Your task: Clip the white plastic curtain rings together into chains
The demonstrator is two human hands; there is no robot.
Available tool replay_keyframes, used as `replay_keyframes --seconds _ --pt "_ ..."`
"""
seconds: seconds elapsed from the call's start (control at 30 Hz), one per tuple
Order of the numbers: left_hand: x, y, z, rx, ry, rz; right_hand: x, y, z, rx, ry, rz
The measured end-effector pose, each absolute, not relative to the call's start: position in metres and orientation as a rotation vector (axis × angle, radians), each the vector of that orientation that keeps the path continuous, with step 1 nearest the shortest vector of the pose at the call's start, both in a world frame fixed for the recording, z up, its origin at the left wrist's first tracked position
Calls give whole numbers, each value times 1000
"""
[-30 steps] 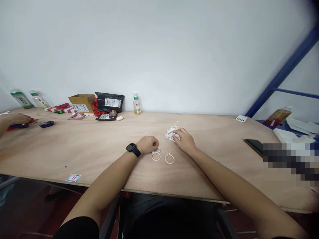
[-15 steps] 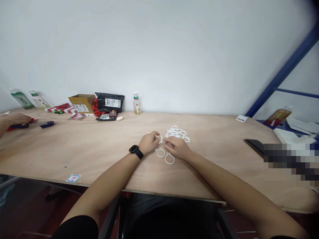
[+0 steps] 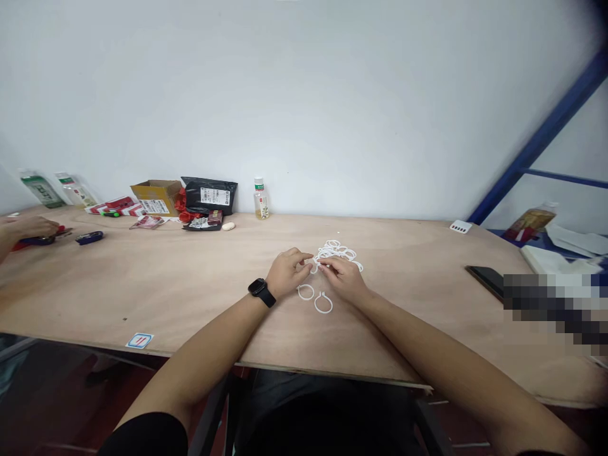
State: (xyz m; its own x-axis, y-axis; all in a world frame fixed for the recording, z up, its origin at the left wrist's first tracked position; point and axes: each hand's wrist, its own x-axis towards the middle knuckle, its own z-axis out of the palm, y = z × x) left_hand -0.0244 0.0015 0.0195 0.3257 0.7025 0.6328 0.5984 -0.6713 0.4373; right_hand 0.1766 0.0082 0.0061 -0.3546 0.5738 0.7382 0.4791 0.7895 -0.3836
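Between my two hands is a white plastic ring (image 3: 314, 268), partly hidden by the fingers. My left hand (image 3: 287, 272), with a black watch on its wrist, pinches the ring's left side between thumb and fingers. On the other side, my right hand (image 3: 346, 277) is closed on it with thumb and forefinger. Two similar rings lie just in front of the hands: a left ring (image 3: 306, 292) and a right ring (image 3: 323, 304), with a small tab at its top. Behind my right hand sits a loose pile of white rings (image 3: 336, 249).
A drink bottle (image 3: 261, 199), a black parcel bag (image 3: 209, 195) and a cardboard box (image 3: 154, 196) stand along the wall. Another person's hand (image 3: 35, 227) works at far left near a dark blue object (image 3: 89, 237). A phone (image 3: 485, 278) lies right.
My left hand has shifted slightly right, and the held ring has moved right with it. My right thumb and forefinger have closed on that ring. The two front rings lie as before.
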Motion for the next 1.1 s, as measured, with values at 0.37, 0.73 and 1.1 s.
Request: replay_keyframes --seconds 0.37,0.73,1.1 --pt "-19 -3 23 2551 1090 1275 176 6 6 -770 -2020 156" --pt "-14 -1 17 2476 1128 1297 174 3 2 -817 -2024 123" --pt "-45 6 35 2626 1104 644 202 30 2 -940 -2004 -243"
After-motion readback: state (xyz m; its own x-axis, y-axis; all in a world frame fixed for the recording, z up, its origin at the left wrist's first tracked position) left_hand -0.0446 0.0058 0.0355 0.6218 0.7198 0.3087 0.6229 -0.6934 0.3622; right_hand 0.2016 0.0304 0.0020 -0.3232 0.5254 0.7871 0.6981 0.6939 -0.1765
